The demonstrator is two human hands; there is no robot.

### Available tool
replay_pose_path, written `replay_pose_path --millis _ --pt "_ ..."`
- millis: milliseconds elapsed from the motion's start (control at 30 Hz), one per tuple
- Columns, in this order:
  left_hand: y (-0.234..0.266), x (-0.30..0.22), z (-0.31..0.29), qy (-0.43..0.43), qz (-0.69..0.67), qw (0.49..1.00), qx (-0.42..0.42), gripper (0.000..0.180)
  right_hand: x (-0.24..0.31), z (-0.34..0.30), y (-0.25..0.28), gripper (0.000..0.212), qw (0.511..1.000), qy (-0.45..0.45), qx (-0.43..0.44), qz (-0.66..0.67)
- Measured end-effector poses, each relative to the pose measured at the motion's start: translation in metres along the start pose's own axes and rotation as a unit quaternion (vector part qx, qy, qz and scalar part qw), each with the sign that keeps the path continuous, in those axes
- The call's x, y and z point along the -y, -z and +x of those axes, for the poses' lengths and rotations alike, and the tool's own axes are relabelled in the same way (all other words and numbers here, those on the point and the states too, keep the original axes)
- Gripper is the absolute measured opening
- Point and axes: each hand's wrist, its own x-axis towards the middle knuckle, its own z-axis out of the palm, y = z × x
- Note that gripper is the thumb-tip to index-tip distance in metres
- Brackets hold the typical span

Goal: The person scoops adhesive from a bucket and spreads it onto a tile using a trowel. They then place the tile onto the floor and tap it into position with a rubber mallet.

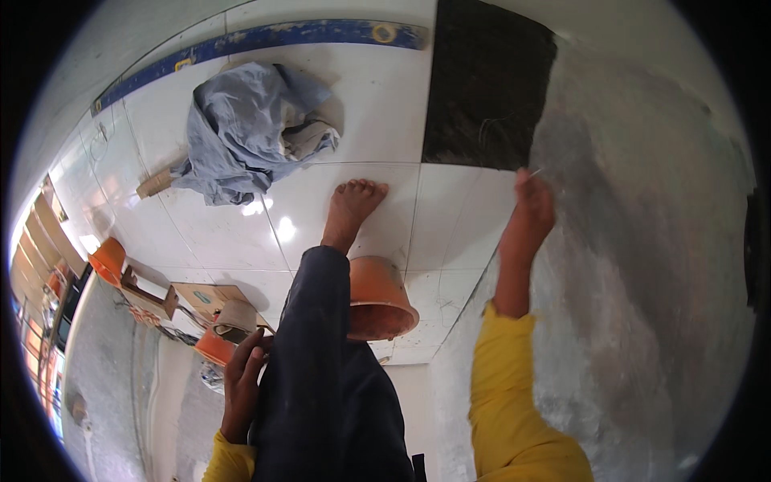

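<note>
My right hand (pixel 534 210), in a yellow sleeve, reaches forward to the near right corner of a dark square patch (pixel 488 84) among the white floor tiles (pixel 454 201), beside the grey wall (pixel 626 209). Its fingers are pinched together; a tiny pale sliver shows at the tips, too small to name. My left hand (pixel 243 377) is low beside my dark trouser leg (pixel 309 361), fingers curled. A short dark bit shows near its fingertips, but what it holds is hidden. An orange bucket (pixel 381 281) stands just right of my leg, partly behind it.
Ahead of my bare foot (pixel 353 210) lies a crumpled grey-blue cloth (pixel 249 120). Beyond it is a long blue spirit level (pixel 297 34). At the left are an orange container (pixel 107 259), a cardboard piece (pixel 210 299) and a roll-like grey thing (pixel 236 319).
</note>
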Motion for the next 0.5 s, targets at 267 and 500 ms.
replay_pose_path --millis 267,500 --pt "-0.062 -0.048 -0.029 -0.224 0.148 0.959 0.097 0.049 0.054 -0.235 0.055 0.017 0.954 0.215 0.180 0.105" --pt "-0.093 0.017 -0.067 0.037 -0.054 0.964 0.257 0.069 0.064 -0.369 0.116 0.013 0.906 0.070 0.237 0.343"
